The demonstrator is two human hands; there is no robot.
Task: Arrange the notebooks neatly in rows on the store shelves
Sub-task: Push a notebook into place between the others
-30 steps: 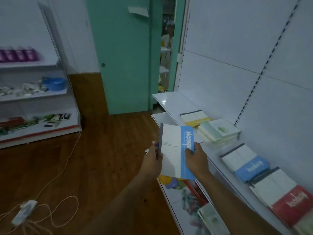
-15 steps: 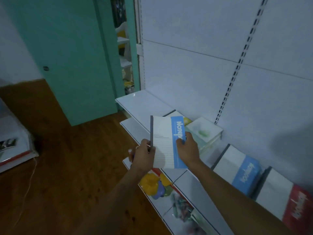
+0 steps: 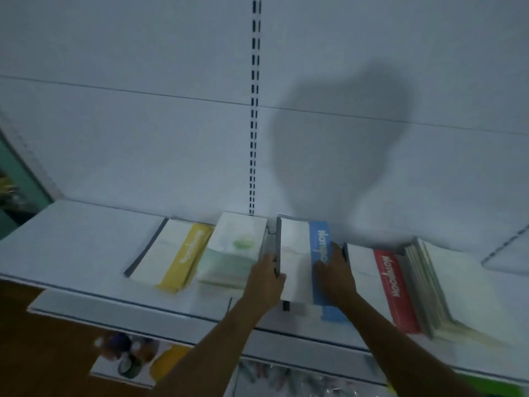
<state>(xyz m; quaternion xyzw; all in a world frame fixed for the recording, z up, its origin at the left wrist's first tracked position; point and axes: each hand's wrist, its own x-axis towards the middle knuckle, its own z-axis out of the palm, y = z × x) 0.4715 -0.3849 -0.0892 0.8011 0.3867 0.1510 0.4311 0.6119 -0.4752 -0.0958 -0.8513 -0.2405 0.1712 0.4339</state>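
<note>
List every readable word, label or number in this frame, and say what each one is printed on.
White lettering on the blue-banded notebook held in both hands: roughly "Note", the rest blurred and covered by the right hand.
White lettering on the red-banded notebook: too blurred to read.
White script on the yellow-banded notebook: blurred, unreadable.
Green-cover notebook: no legible text.

Two bare forearms, no sleeves, left hand point(image 3: 264, 279), right hand point(image 3: 335, 275), no rings
</note>
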